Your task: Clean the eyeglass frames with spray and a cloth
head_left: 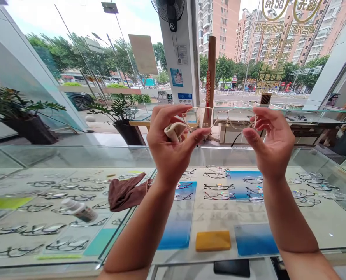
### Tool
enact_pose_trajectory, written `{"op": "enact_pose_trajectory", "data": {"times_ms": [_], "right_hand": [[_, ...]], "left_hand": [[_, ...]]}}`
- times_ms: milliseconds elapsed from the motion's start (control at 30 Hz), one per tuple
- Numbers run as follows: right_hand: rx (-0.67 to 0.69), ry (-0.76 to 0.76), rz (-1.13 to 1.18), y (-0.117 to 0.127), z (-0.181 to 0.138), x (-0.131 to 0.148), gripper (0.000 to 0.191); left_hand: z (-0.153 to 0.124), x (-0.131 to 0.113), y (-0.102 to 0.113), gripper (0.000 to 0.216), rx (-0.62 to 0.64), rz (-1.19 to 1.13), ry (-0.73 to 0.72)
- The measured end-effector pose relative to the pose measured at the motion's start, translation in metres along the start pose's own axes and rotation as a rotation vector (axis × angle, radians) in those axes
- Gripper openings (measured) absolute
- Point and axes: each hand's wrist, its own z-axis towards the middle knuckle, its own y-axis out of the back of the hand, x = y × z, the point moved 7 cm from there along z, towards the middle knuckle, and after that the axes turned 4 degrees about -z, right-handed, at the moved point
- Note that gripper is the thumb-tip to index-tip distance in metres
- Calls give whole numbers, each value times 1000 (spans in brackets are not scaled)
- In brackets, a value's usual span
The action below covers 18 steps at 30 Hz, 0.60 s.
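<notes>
I hold a pair of thin gold-rimmed glasses up at eye level over a glass display counter. My left hand pinches the left lens side, with a small beige cleaning cloth tucked in its fingers. My right hand grips the frame's right end by the hinge, fingers curled. One dark temple tip hangs down below the frame.
On the counter top lie a crumpled brown cloth, a small white bottle on its side and a yellow pad. Several spectacle frames lie in rows under the glass. Potted plants and a wooden post stand by the window.
</notes>
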Motion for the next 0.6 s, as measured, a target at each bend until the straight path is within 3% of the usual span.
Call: {"op": "enact_pose_trajectory", "data": {"times_ms": [200, 600], "right_hand": [[-27, -121, 10, -6, -6, -6, 43], [-103, -92, 26, -4, -9, 7, 34]], "left_hand": [[-2, -7, 0, 46, -51, 31, 1], [-8, 5, 0, 59, -90, 5, 87]]}}
